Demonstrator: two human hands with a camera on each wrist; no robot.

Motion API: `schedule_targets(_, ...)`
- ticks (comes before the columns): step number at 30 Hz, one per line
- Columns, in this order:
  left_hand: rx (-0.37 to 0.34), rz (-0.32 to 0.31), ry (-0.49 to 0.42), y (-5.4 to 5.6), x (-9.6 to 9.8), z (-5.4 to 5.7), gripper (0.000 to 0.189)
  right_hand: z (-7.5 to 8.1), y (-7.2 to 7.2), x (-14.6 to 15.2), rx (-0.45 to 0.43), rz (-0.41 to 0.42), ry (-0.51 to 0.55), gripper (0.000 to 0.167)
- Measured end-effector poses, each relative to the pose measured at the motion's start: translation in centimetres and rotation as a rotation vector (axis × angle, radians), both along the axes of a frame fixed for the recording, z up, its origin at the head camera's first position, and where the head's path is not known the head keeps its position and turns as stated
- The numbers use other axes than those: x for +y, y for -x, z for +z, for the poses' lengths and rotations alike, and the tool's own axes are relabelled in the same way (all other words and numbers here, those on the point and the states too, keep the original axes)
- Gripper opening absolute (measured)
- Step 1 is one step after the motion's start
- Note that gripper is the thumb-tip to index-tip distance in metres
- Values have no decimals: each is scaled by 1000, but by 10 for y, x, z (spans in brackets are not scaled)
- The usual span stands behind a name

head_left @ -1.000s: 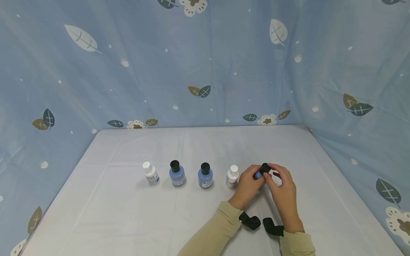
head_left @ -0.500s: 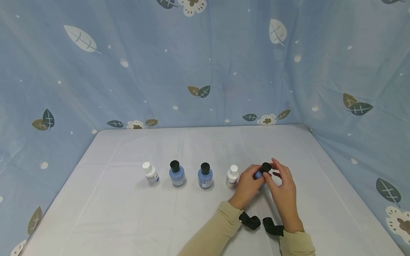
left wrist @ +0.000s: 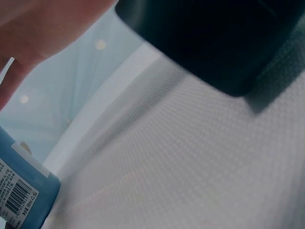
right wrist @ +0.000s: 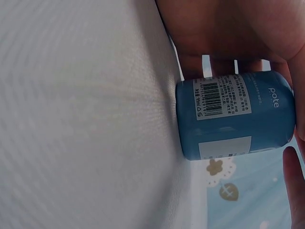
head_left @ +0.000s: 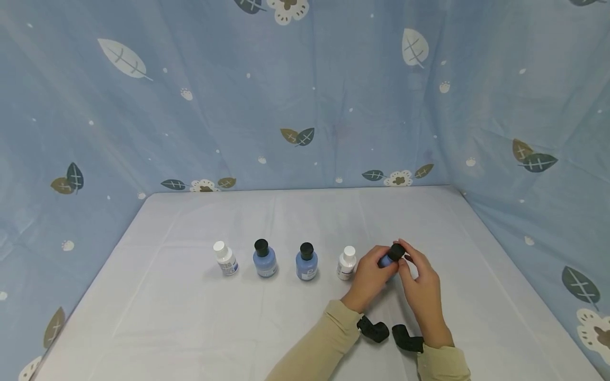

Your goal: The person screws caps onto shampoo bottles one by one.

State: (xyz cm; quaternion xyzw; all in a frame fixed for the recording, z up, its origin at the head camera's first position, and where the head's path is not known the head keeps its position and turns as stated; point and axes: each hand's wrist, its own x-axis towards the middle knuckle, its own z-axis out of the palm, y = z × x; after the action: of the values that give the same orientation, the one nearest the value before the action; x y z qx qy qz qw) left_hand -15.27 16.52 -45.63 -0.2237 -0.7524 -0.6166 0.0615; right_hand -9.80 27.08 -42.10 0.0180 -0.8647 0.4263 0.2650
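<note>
Near the right of the table, in the head view, my left hand (head_left: 369, 276) grips a blue bottle (head_left: 385, 260) around its body. The thumb and index finger of my right hand (head_left: 423, 288) are at the sides of its black cap (head_left: 396, 251), pinching it. The right wrist view gives the bottle's body (right wrist: 233, 117) with a white barcode label; its base is right at the white cloth. Part of the body (left wrist: 24, 186) also shows low in the left wrist view. Just left of my left hand stands a white bottle (head_left: 346, 264).
Further left stand two blue bottles (head_left: 306, 263) (head_left: 265, 259) with black caps and another white bottle (head_left: 225, 259), in one row. Black wrist mounts (head_left: 374, 329) (head_left: 407, 338) stick out near my sleeves. A patterned blue curtain (head_left: 324, 95) surrounds the white table (head_left: 190, 323).
Half a second ago my right index finger was lifted off the cap; now it is back against it. My left hand and the bottle stay nearly in place.
</note>
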Motion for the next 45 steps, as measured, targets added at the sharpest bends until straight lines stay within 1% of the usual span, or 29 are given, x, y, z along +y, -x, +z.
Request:
schedule_targets(3,-1,3,5,0,1,-1,23,-1,0,1,13,-12,2,41)
schedule_targets(12,-1,2,12,0,1,-2,23,-3,3,2,58,-12,1,39)
schedule_targets(18,-10,12,11,-1,-2,-4,22,-4,6,0,106,23,-7,42)
schedule_targets(22,-9,20,5,-1,-2,-5,23,-5,5,-2,87,29,2,51)
schedule_targets(25,-10,13,-1,-1,-1,-5,24,-4,4,-2,68,24,16,56)
schedule_targets(31,-2,16,17,-1,0,-1,23,-2,5,1,88,35,38,55)
schedule_targets(36,6,18,28,0,0,0,22,-1,5,3,70,14,85,55)
schedule_targets(38,-3,11,23,0,0,0,22,0,5,2,64,12,97,55)
schedule_targets(41,-17,0,15,-1,-1,0,22,11,-1,-4,58,12,104,54)
schedule_targets(42,-20,-1,14,-1,-1,1,22,12,-2,-4,58,13,102,54)
schedule_targets(45,-20,-1,10,-1,-1,1,22,23,-7,-10,65,19,88,52)
